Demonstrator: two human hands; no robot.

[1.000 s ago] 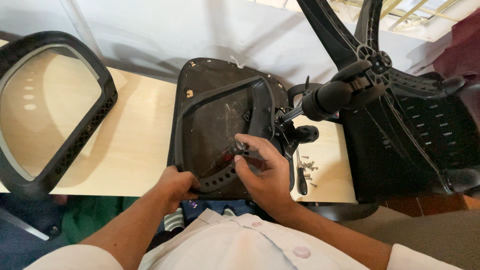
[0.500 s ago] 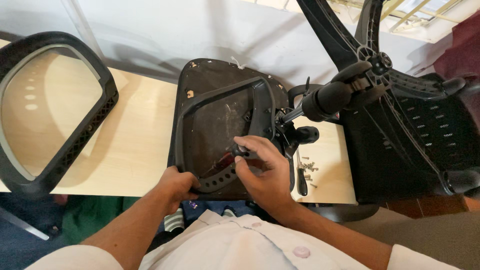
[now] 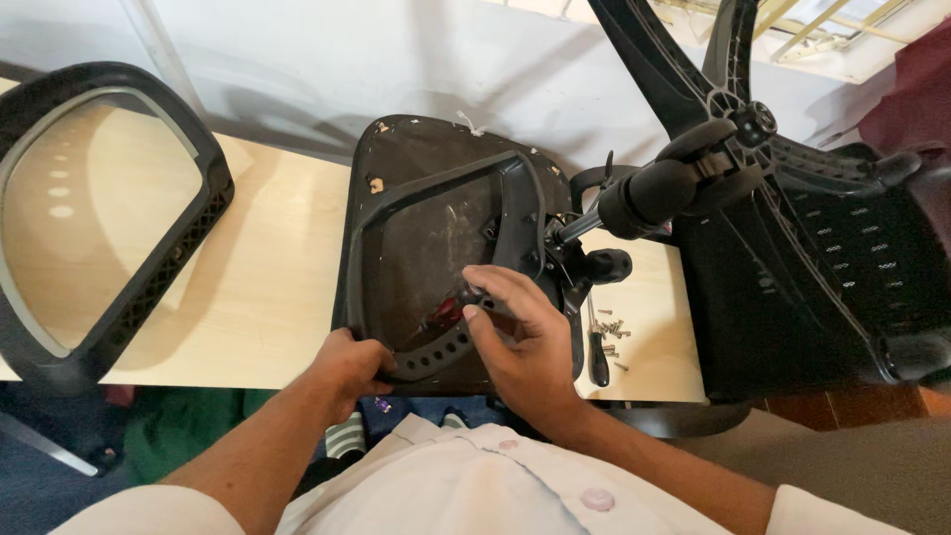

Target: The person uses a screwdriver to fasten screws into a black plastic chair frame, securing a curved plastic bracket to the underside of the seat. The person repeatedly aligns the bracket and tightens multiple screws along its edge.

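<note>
While the left hand [image 3: 354,365] curls shut around the near edge of a black chair seat frame [image 3: 448,260], the right hand [image 3: 520,342] pinches a small dark tool handle [image 3: 474,295] between thumb and fingertips, its other fingers loosely bent. What kind of tool it is cannot be told, since the tip is hidden against the frame. That frame lies upside down on a pale wooden desk [image 3: 267,287], directly under both hands, with its curved, perforated front rail just beneath the left grip. Just right of the right hand, a screwdriver [image 3: 597,355] with a black handle lies on the desk, and a small scatter of screws [image 3: 614,329] sits beside it. Beyond the right hand, a black cylinder and lever mechanism [image 3: 662,188] sticks out from the seat. Farther right stands an overturned chair base [image 3: 792,159] with black spokes. Well to the left of the left hand, a separate black chair back frame [image 3: 149,287] rests on the desk. White sleeves cover both arms near the camera
</note>
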